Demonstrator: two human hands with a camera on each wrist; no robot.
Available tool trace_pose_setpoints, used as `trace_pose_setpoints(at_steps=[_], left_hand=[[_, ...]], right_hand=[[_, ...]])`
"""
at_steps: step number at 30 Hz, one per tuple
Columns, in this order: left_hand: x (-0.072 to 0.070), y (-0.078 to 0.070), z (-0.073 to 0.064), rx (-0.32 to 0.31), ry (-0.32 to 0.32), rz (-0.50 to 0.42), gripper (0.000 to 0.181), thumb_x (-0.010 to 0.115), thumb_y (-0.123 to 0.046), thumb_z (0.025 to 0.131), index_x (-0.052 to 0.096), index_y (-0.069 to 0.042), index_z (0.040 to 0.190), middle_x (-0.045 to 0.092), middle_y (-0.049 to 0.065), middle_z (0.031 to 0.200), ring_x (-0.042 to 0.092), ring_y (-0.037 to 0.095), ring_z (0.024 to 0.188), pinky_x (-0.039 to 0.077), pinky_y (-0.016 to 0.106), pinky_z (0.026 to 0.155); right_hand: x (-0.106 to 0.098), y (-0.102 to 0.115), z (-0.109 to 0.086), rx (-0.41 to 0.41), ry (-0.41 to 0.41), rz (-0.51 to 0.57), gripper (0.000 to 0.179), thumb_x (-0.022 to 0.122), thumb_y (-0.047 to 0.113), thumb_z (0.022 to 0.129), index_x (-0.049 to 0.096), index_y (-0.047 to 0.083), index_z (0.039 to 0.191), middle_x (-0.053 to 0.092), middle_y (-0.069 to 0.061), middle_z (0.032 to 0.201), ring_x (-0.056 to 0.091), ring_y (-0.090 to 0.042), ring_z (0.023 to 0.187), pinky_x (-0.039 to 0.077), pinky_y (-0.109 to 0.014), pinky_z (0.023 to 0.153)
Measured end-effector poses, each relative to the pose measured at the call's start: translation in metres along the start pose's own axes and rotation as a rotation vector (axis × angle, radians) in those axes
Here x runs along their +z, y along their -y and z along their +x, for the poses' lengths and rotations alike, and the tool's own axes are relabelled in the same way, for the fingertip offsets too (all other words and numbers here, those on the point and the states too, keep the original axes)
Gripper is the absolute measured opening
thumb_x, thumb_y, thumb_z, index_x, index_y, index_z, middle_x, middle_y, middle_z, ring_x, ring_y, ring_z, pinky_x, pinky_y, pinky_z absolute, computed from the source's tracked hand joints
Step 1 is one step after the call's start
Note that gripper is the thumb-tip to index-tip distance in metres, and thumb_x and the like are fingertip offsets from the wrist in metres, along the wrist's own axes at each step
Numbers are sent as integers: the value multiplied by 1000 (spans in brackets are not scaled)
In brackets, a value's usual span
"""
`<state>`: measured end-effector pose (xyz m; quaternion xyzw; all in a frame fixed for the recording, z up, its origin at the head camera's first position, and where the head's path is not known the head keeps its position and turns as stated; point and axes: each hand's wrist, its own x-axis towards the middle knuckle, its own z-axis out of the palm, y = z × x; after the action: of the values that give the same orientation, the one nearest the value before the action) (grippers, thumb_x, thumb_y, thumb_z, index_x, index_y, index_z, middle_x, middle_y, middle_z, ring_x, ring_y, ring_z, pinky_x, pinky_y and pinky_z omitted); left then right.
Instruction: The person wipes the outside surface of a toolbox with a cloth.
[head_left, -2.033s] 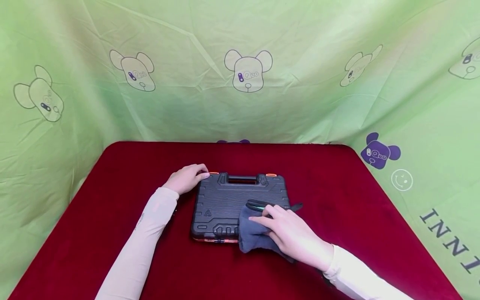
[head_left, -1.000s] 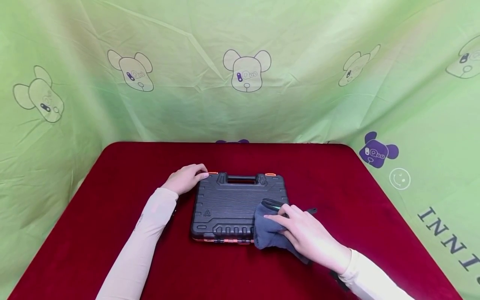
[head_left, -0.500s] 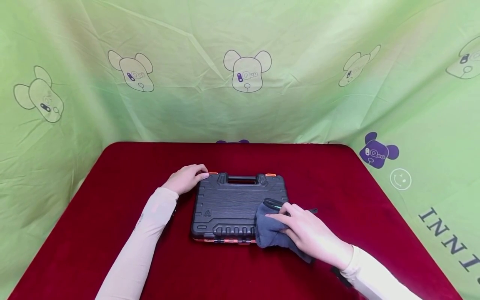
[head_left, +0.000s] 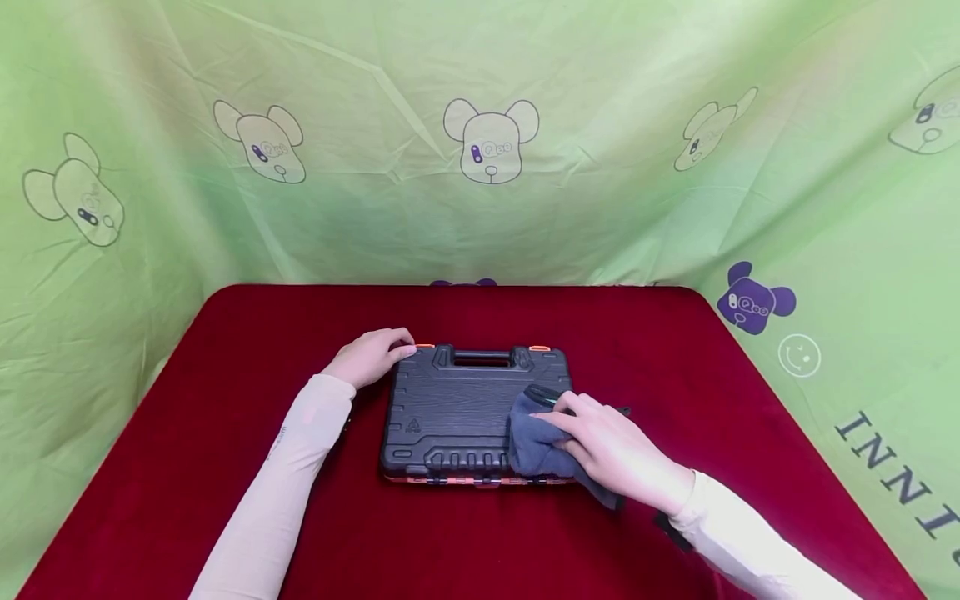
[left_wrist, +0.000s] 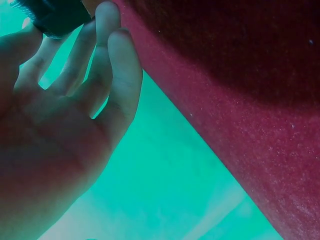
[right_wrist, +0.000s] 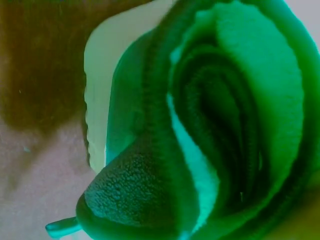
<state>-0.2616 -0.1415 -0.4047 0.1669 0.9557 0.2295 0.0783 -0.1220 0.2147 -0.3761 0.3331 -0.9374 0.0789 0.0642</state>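
A black plastic carry case (head_left: 457, 400) with orange latches lies flat on the table, handle toward the far side. At its far left corner my left hand (head_left: 369, 358) grips the case, thumb on top; the left wrist view has the fingers bent around the dark corner (left_wrist: 57, 17). My right hand (head_left: 618, 446) pinches a bunched grey-blue cloth (head_left: 532, 442) with dark edging against the right part of the lid. Folds of this cloth (right_wrist: 130, 190) fill most of the right wrist view, hiding the fingers there. The cloth covers the lid's near right corner.
A dark red cover spreads over the table (head_left: 247, 375). Green curtains (head_left: 360, 225) printed with bear heads hang behind the table and along both sides. A dark strap (head_left: 672, 531) shows under the right wrist.
My right hand and the cloth have moved rightward across the lid, then a little toward the far side in the last half second. My left hand stays at the same corner.
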Motion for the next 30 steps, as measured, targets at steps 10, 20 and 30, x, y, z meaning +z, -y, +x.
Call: trace_pose_setpoints(at_steps=[10,20,30], left_hand=[[0,0,-1,0,-7,1,24,58,-33,104,67,-18,121,69,7,121,62,26,113,51,51,98],[-1,-1,0,-5,-4,7,24,58,-34,104,68,-19,121,70,6,121,63,26,115,52,51,98],[0,0,2,-23,6,2,26,58,-36,104,67,-20,122,69,6,121,62,25,114,52,50,99]], right_hand=[[2,-16,22,47,-24,-4,39,75,10,90,72,20,128,62,1,102,54,-12,85,47,-27,67],[5,-30,39,79,-17,16,39,74,8,91,72,18,128,61,-1,101,55,-14,84,49,-28,65],[9,-36,49,119,-32,20,38,72,7,92,71,15,129,62,-5,104,59,-20,86,52,-34,68]])
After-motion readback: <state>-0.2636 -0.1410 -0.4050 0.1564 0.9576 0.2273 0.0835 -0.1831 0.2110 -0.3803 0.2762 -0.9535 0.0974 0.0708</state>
